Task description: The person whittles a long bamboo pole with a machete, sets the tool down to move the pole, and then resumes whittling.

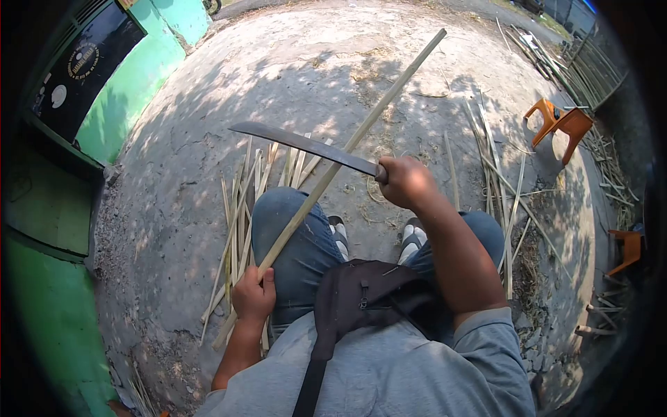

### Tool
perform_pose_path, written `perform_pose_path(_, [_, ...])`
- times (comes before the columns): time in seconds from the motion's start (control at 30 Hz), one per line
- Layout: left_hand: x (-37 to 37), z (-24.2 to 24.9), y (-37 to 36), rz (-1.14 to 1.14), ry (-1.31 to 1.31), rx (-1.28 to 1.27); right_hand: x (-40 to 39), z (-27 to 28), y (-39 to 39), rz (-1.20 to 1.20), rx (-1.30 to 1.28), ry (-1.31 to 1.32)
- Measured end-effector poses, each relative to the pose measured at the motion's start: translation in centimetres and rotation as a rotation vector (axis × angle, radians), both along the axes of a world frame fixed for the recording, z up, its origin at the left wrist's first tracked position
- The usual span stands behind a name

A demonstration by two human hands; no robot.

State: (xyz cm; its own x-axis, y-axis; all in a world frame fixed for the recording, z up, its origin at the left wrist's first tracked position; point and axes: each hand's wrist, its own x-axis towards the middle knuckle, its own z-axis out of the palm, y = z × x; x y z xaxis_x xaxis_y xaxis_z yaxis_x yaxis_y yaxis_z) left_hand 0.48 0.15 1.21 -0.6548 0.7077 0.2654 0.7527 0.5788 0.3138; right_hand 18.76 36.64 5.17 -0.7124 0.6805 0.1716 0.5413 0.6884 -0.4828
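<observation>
My left hand [254,294] is closed around the lower part of a long pale bamboo strip [375,113], which slants up and away to the right across my left knee. In my right hand [406,182] is the handle of a machete [306,144], its long curved blade pointing left. The blade crosses the strip above my knees; whether it touches the strip I cannot tell. More split strips [240,208] lie on the ground beside my left leg, and others [490,163] lie beyond my right knee.
An orange plastic chair [575,124] stands on the right, with another orange piece [627,251] lower down. Bamboo poles [545,55] and scraps lie along the right edge. A green wall [132,97] runs along the left. A dark bag [368,295] rests on my lap.
</observation>
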Motion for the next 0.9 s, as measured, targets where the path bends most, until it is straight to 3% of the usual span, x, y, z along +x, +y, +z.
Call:
perform_pose_path(0.23, [-0.5, -0.6, 0.2, -0.051, 0.009, 0.060, -0.5, 1.6, -3.0, 0.203, 0.068, -0.239])
perform_pose_path(0.47, [-0.2, 0.2, -0.2, -0.023, 0.021, 0.012, 0.2, 0.3, 1.5, -0.059, -0.081, -0.050])
perform_pose_path(0.6, [0.0, 0.3, -0.2, -0.029, 0.009, 0.016, 0.2, -0.3, -1.0, 0.053, -0.108, -0.026])
perform_pose_path(0.7, [-0.1, 0.1, 0.0, -0.039, -0.006, 0.039, -0.4, 0.5, -3.8, 0.230, -0.008, -0.184])
perform_pose_path(0.9, [-0.5, -0.8, -0.4, -0.049, -0.028, 0.064, -0.7, 0.2, -1.3, 0.216, 0.065, -0.169])
